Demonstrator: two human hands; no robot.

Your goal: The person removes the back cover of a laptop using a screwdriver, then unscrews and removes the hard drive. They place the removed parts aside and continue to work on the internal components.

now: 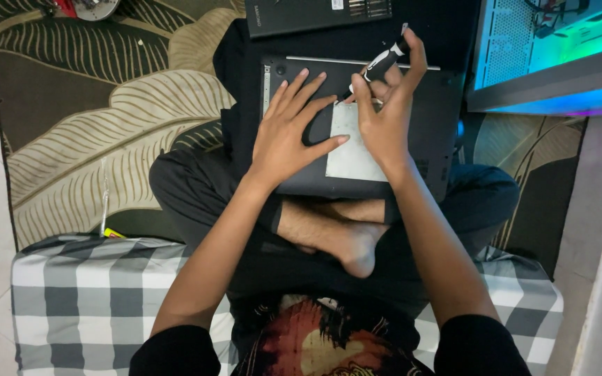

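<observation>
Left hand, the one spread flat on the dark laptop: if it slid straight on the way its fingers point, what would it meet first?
The left hand points up and to the right, so it would probably first meet the right hand holding the screwdriver, just beyond the pale panel.

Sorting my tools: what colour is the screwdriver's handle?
Black with white bands, on the screwdriver in the right hand; head view.

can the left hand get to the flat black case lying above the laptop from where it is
Probably yes. The left hand lies flat on the upturned laptop, holding nothing, and the black case sits just beyond the laptop's far edge with nothing between them. The right hand holds a screwdriver off to the side.
</observation>
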